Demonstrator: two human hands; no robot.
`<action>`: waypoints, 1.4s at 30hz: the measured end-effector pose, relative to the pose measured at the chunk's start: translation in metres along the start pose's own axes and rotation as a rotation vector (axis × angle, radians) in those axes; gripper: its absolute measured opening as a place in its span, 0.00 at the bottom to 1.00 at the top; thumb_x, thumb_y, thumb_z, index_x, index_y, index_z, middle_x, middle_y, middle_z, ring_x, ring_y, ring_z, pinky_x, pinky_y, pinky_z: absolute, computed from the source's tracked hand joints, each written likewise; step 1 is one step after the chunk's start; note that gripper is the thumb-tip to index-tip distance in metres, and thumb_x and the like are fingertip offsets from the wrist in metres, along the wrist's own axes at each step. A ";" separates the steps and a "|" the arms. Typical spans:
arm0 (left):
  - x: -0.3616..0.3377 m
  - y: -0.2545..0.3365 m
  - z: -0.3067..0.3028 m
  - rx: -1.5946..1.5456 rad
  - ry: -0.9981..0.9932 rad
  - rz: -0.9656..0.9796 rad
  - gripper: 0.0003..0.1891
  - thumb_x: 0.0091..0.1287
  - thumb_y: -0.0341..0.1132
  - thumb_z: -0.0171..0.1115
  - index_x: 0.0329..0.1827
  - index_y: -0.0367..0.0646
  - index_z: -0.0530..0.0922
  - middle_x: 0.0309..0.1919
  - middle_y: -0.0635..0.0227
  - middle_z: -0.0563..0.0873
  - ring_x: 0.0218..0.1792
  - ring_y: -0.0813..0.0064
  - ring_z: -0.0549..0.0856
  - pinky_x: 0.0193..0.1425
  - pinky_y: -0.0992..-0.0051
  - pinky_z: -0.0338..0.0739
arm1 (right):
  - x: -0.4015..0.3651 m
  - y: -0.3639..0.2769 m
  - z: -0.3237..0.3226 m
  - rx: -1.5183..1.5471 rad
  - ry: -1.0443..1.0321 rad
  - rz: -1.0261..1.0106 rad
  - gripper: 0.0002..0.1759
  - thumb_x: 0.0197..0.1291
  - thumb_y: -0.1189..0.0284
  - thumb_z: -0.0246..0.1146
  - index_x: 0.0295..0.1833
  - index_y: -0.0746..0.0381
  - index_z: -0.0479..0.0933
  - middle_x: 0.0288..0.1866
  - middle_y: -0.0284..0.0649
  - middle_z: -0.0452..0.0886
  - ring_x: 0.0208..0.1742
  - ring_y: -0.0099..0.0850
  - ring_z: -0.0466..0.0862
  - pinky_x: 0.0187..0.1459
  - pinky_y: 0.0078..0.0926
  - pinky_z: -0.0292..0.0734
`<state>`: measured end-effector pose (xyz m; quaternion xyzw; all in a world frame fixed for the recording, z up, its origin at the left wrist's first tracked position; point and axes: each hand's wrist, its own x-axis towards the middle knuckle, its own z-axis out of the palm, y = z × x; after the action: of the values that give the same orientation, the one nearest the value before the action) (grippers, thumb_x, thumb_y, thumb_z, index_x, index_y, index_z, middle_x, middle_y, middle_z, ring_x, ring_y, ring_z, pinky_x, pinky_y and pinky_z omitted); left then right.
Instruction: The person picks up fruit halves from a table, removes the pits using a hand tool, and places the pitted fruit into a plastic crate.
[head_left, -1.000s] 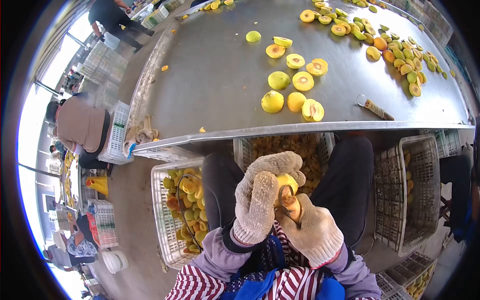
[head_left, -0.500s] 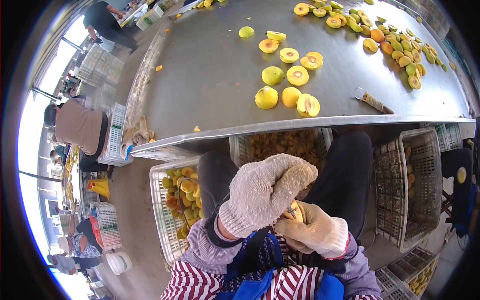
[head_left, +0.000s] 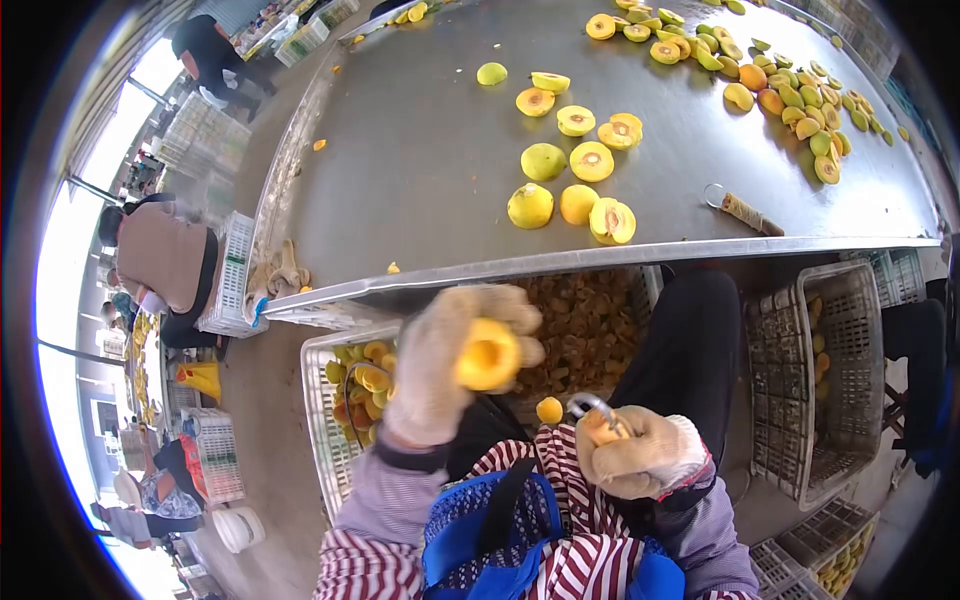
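My left hand (head_left: pixel 440 355), in a knitted glove and blurred, is raised at the table edge and holds a yellow peach half (head_left: pixel 490 354) with a hollow in its cut face. My right hand (head_left: pixel 640 452), also gloved, is closed around a pitting tool whose curved metal loop (head_left: pixel 590 403) sticks out past the fingers. Between the hands a small yellow-orange piece (head_left: pixel 549 410) shows above my lap. Beneath the table edge, a crate (head_left: pixel 652 285) holds many brown pits and scraps. Left of my leg a white crate (head_left: pixel 318 400) contains peach halves.
Peach halves (head_left: pixel 592 161) lie on the metal table (head_left: pixel 420 180), with a larger pile (head_left: pixel 810 100) at far right. A second looped tool (head_left: pixel 750 213) rests near the edge. An upright crate (head_left: pixel 845 380) stands at right. Other people (head_left: pixel 165 250) work at left.
My hands have moved apart. The left has gone left with the peach half, its hollow face now showing. The tool's loop has come into view in my right hand, and the small piece has appeared.
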<state>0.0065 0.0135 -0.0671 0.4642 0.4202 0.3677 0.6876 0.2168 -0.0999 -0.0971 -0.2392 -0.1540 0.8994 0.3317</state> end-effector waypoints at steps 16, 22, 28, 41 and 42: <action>-0.057 -0.014 -0.151 1.575 0.237 0.211 0.22 0.64 0.43 0.70 0.57 0.42 0.82 0.66 0.51 0.79 0.66 0.52 0.79 0.70 0.59 0.74 | 0.021 -0.002 -0.002 -0.263 0.194 -0.081 0.11 0.74 0.62 0.63 0.43 0.57 0.72 0.21 0.26 0.71 0.15 0.14 0.66 0.16 0.16 0.57; 0.104 -0.004 0.009 1.265 0.060 0.638 0.23 0.63 0.45 0.71 0.58 0.44 0.82 0.68 0.55 0.79 0.67 0.50 0.78 0.65 0.56 0.77 | 0.008 -0.004 0.012 -0.409 0.495 -0.208 0.15 0.70 0.62 0.66 0.53 0.61 0.77 0.27 0.26 0.73 0.26 0.16 0.71 0.28 0.20 0.68; 0.201 -0.071 0.065 1.591 -0.170 0.699 0.31 0.64 0.52 0.71 0.67 0.52 0.76 0.68 0.56 0.77 0.75 0.55 0.68 0.78 0.52 0.59 | -0.006 -0.008 0.000 -0.325 0.665 -0.282 0.14 0.67 0.64 0.67 0.51 0.61 0.79 0.30 0.28 0.78 0.29 0.16 0.75 0.33 0.17 0.70; 0.077 -0.034 0.048 0.023 -0.444 0.044 0.32 0.79 0.59 0.55 0.69 0.38 0.74 0.55 0.66 0.84 0.54 0.78 0.84 0.58 0.74 0.81 | 0.009 -0.003 0.006 -0.860 0.905 -0.635 0.14 0.62 0.64 0.74 0.45 0.61 0.81 0.23 0.44 0.81 0.22 0.40 0.84 0.28 0.34 0.77; 0.069 -0.034 0.049 0.020 -0.442 0.041 0.32 0.79 0.59 0.55 0.69 0.38 0.74 0.55 0.66 0.84 0.54 0.78 0.84 0.58 0.74 0.81 | 0.010 -0.003 0.007 -0.909 0.928 -0.651 0.14 0.61 0.65 0.74 0.44 0.61 0.80 0.23 0.44 0.80 0.22 0.41 0.83 0.27 0.35 0.76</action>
<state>0.0811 0.0491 -0.1054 0.5489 0.2532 0.2667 0.7506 0.2077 -0.0919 -0.0935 -0.6525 -0.4194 0.4080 0.4816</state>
